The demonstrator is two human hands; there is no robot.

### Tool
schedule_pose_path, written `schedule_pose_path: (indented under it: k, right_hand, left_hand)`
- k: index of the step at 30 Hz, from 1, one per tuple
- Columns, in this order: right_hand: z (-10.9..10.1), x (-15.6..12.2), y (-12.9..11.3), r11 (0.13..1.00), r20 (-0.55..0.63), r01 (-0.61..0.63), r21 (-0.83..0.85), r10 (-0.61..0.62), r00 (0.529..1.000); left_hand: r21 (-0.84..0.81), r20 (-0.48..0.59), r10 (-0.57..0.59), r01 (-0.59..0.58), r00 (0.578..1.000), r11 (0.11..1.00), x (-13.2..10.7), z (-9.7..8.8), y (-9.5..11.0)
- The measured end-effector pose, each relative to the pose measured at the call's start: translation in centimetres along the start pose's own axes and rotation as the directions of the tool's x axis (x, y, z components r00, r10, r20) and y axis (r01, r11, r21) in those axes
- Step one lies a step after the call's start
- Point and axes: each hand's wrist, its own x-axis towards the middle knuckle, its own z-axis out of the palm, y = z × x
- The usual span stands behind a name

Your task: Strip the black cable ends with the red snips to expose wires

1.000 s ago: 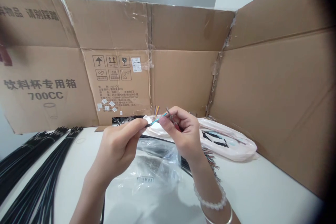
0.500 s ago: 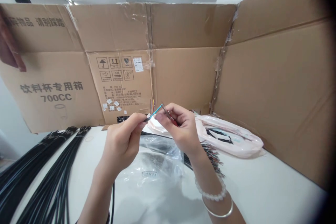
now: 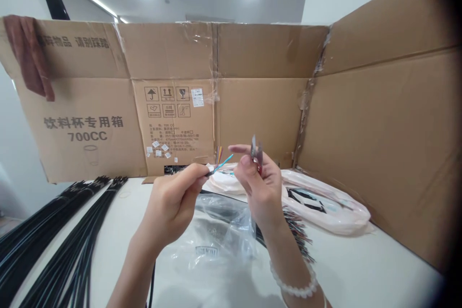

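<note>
The left hand (image 3: pixel 176 192) pinches a black-sheathed multicolour cable (image 3: pixel 210 173); its thin blue wire (image 3: pixel 224 162) projects toward the right hand (image 3: pixel 262 185), which, index finger extended, grips red-handled metal cutters (image 3: pixel 253 147).

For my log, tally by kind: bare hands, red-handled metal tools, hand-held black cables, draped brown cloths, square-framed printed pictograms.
Bare left hand and bare right hand: 2
Red-handled metal tool: 1
Held black cable with coloured wires: 1
Draped brown cloth: 1
Square-framed printed pictograms: 6
Total: 11
</note>
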Motion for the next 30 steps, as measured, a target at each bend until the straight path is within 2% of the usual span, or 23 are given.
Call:
schedule_pose_path:
  k: [4, 7, 10, 12, 14, 15, 18, 20, 22, 25, 27, 30]
  right_hand:
    - [-0.3, 0.2, -0.1, 0.998, 0.006, -0.039, -0.041, 0.039, 0.999]
    - [-0.5, 0.5, -0.3, 0.996, 0.011, -0.057, -0.071, 0.058, 0.998]
    - [-0.2, 0.4, -0.4, 0.996, 0.025, -0.067, -0.051, 0.069, 0.997]
    - [0.2, 0.0, -0.4, 0.996, 0.049, -0.069, -0.051, 0.072, 0.996]
    - [0.8, -0.5, -0.2, 0.993, 0.069, 0.009, -0.119, -0.001, 0.998]
    - [1.0, -0.8, -0.1, 0.979, 0.083, 0.092, -0.183, -0.078, 0.993]
    - [1.1, -1.1, 0.1, 0.866, 0.153, 0.34, -0.367, -0.305, 0.94]
    - [0.9, -1.0, 0.2, 0.866, 0.149, 0.347, -0.36, -0.314, 0.938]
    - [0.5, -0.5, 0.2, 0.935, 0.068, 0.233, -0.267, -0.223, 0.972]
    - [0.0, 0.4, 0.1, 0.984, -0.049, 0.108, -0.14, -0.115, 0.992]
    - [-0.4, 0.8, -0.2, 0.99, -0.04, 0.098, -0.102, -0.102, 0.994]
    - [-1.0, 1.0, -0.7, 0.991, 0.045, 0.085, -0.101, -0.081, 0.996]
  left_hand:
    - [0.01, 0.06, -0.006, 0.006, 0.998, 1.0, 0.0, 0.7, -0.5]
    - [0.009, 0.054, -0.031, 0.031, 0.998, 0.999, 0.0, 1.2, -0.5]
    - [0.023, -0.034, -0.108, 0.109, 0.994, 0.994, 0.2, 1.6, 0.1]
    - [0.023, -0.117, -0.184, 0.188, 0.976, 0.982, 0.2, 1.9, 0.5]
    - [0.007, -0.178, -0.247, 0.252, 0.952, 0.968, 0.3, 2.1, 0.8]
    - [-0.008, -0.191, -0.268, 0.271, 0.944, 0.963, 0.3, 2.1, 0.8]
    - [-0.044, -0.196, -0.291, 0.289, 0.936, 0.956, 0.3, 2.2, 0.8]
    - [-0.043, -0.185, -0.289, 0.286, 0.939, 0.957, 0.2, 2.2, 0.7]
    - [-0.037, -0.144, -0.294, 0.292, 0.945, 0.956, 0.2, 2.1, 0.9]
    - [-0.044, 0.006, -0.341, 0.341, 0.94, 0.939, 0.1, 1.9, 1.6]
    - [-0.031, 0.121, -0.363, 0.369, 0.924, 0.929, 0.1, 1.6, 2.2]
    - [-0.019, 0.288, -0.378, 0.399, 0.88, 0.917, 0.2, 1.3, 2.7]
